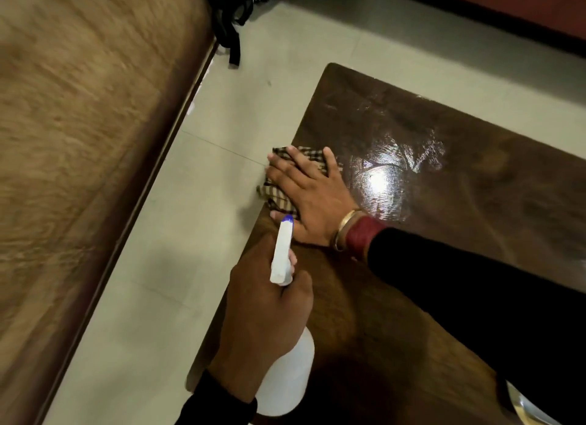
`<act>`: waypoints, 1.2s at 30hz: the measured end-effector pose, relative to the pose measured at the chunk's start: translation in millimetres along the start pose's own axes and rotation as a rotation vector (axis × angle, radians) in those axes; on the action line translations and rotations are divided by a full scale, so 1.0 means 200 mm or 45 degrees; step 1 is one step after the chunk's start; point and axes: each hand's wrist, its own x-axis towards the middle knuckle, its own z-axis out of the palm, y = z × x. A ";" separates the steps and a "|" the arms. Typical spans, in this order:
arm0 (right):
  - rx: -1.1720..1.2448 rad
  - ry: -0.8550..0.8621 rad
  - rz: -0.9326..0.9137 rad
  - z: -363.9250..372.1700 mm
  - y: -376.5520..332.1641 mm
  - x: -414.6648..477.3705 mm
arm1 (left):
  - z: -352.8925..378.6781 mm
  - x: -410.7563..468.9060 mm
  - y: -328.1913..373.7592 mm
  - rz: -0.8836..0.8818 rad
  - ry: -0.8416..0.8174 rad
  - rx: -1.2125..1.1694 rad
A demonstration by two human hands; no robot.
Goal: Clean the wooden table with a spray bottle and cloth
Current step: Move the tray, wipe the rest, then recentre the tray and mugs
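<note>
**Cloth pressed flat at the table's left edge, bottle held behind it**

Your right hand (312, 199) lies open, fingers (296, 158) spread and straight, pressing the beige-and-brown checked cloth (279, 199) onto the dark brown wooden table (444, 177). The cloth sits under your fingers and palm, and part of it pokes out past the fingertips over the table's left edge.

Your left hand (263, 316) is curled round the neck of the white plastic spray bottle (288, 377). Its blue-tipped nozzle points at the heel of your right hand and ends just short of that thumb.

Just beyond the knuckle side of your right hand a wet, streaky patch (380, 183) glares on the wood. Gold and red bangles (348, 231) ring that wrist, above a black sleeve.

Past your right fingertips the table ends. Below the edge a strip of pale grey floor tile (196, 202) separates it from a large tan fabric-covered piece of furniture (79, 123). Further ahead of the fingers, a black bag with straps (234, 18) lies on the floor, well apart from the table's far corner. To the thumb side, the tabletop stretches away bare.
</note>
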 end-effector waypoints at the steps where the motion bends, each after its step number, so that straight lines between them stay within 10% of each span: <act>1: -0.023 -0.004 -0.026 0.00 0.01 0.00 | -0.01 0.00 -0.01 -0.017 -0.001 0.006; 8: 0.037 0.111 0.337 -0.01 -0.08 0.12 | -0.07 -0.08 -0.10 -0.084 -0.071 -0.036; 14: -0.109 -0.120 -0.130 0.29 -0.60 -0.38 | -0.19 -0.24 -0.09 -0.093 -0.209 -0.182; 22: 0.098 0.086 0.578 0.13 -0.40 -0.23 | -0.27 -0.40 -0.20 0.107 -0.079 0.004; 28: 0.164 -0.081 0.161 0.30 -0.89 -0.69 | -0.35 -0.51 -0.30 0.345 0.027 0.009; 36: 0.130 0.085 0.561 0.34 -0.75 -0.98 | -0.37 -0.50 -0.30 0.240 0.121 -0.054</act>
